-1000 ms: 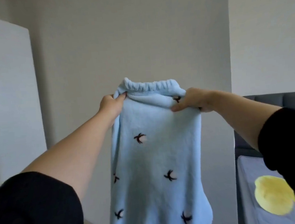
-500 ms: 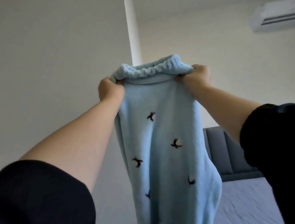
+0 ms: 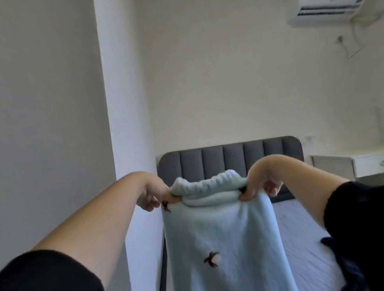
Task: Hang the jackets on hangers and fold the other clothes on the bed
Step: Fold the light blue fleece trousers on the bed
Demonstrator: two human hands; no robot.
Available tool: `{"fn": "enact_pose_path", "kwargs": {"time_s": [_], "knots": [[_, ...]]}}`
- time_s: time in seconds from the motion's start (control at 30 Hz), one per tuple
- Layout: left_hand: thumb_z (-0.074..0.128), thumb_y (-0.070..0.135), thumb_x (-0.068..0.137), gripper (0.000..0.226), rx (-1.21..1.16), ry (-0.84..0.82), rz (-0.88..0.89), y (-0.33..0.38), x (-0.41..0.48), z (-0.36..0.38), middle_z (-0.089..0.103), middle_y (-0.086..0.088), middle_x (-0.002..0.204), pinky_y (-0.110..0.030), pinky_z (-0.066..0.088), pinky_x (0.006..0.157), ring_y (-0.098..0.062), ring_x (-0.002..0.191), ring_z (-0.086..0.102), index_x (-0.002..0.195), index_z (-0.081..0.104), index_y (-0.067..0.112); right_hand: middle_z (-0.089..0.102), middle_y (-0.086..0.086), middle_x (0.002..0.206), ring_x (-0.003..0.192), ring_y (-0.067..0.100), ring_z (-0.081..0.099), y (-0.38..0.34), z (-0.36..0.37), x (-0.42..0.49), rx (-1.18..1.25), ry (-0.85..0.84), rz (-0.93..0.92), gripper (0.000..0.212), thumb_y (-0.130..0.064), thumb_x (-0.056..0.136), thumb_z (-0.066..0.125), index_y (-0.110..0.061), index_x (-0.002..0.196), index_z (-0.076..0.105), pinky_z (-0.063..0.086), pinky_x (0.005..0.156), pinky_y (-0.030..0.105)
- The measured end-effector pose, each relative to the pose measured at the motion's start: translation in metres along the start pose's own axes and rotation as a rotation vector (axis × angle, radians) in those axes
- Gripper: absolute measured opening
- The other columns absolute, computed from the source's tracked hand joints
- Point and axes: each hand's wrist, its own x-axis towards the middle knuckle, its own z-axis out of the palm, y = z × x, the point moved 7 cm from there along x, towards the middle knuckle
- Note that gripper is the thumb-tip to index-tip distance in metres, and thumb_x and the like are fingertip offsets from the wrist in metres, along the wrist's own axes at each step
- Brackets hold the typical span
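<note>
I hold up light blue fleece pants (image 3: 219, 239) with small dark bird marks, elastic waistband at the top. My left hand (image 3: 152, 196) pinches the waistband's left corner. My right hand (image 3: 261, 181) grips the right corner. The pants hang straight down in front of me, over the bed (image 3: 301, 235), and their lower part runs out of the frame. A dark garment (image 3: 342, 262) lies on the bed at the right edge.
The bed has a grey sheet and a dark padded headboard (image 3: 213, 159) against the far wall. A white desk with a drawer (image 3: 376, 163) stands to its right. An air conditioner (image 3: 327, 3) hangs high on the wall. A white wall corner (image 3: 123, 104) stands at the left.
My view has swung right towards the bed and headboard. Both hands have come lower in view, still holding the waistband, and the pants now hang over the bed.
</note>
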Motion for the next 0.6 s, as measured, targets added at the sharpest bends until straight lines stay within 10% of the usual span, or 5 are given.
{"fn": "enact_pose_path", "kwargs": {"time_s": [0.1, 0.17, 0.27, 0.4, 0.6], "knots": [[0.047, 0.011, 0.098, 0.028, -0.018, 0.011, -0.14, -0.007, 0.049, 0.045, 0.056, -0.001, 0.052, -0.012, 0.031, 0.033, -0.006, 0.031, 0.047, 0.071, 0.053, 0.008, 0.038, 0.007, 0.066, 0.054, 0.015, 0.033, 0.019, 0.032, 0.055, -0.195, 0.0, 0.145, 0.04, -0.044, 0.089, 0.064, -0.008, 0.082, 0.048, 0.03, 0.046, 0.022], [0.046, 0.003, 0.098, 0.02, -0.188, 0.063, -0.104, 0.008, 0.072, 0.051, 0.066, -0.012, 0.077, -0.018, 0.053, 0.054, -0.018, 0.057, 0.068, 0.085, 0.059, -0.005, 0.039, 0.007, 0.064, 0.049, 0.015, 0.038, 0.01, 0.032, 0.076, -0.051, 0.075, 0.112, 0.038, -0.041, 0.093, 0.059, -0.008, 0.078, 0.045, 0.033, 0.04, 0.02], [0.057, 0.01, 0.093, 0.022, -0.456, 0.45, 0.115, 0.065, 0.082, -0.018, 0.068, -0.019, 0.098, -0.031, 0.048, 0.093, -0.03, 0.104, 0.061, 0.102, 0.061, -0.01, 0.056, 0.007, 0.074, 0.063, 0.022, 0.063, -0.029, -0.053, 0.066, 0.272, 0.601, -0.165, 0.019, -0.02, 0.093, 0.061, -0.002, 0.09, 0.055, 0.052, 0.058, 0.029], [0.042, 0.016, 0.094, 0.017, -0.487, 1.041, 0.755, 0.186, -0.021, -0.161, 0.059, -0.004, 0.085, -0.026, 0.037, 0.063, -0.019, 0.075, 0.051, 0.081, 0.052, 0.014, 0.06, 0.005, 0.081, 0.079, 0.023, 0.058, -0.089, -0.208, -0.055, 0.744, 1.318, -0.736, 0.013, -0.003, 0.081, 0.062, -0.009, 0.09, 0.055, 0.048, 0.063, 0.032], [0.042, 0.016, 0.094, 0.009, -0.454, 1.14, 1.143, 0.255, -0.1, -0.211, 0.055, -0.006, 0.093, -0.022, 0.036, 0.059, -0.016, 0.08, 0.05, 0.091, 0.047, 0.01, 0.054, -0.001, 0.09, 0.078, 0.014, 0.049, -0.109, -0.265, -0.126, 0.761, 1.549, -0.96, 0.02, -0.006, 0.089, 0.049, -0.011, 0.107, 0.055, 0.034, 0.053, 0.014]]}}
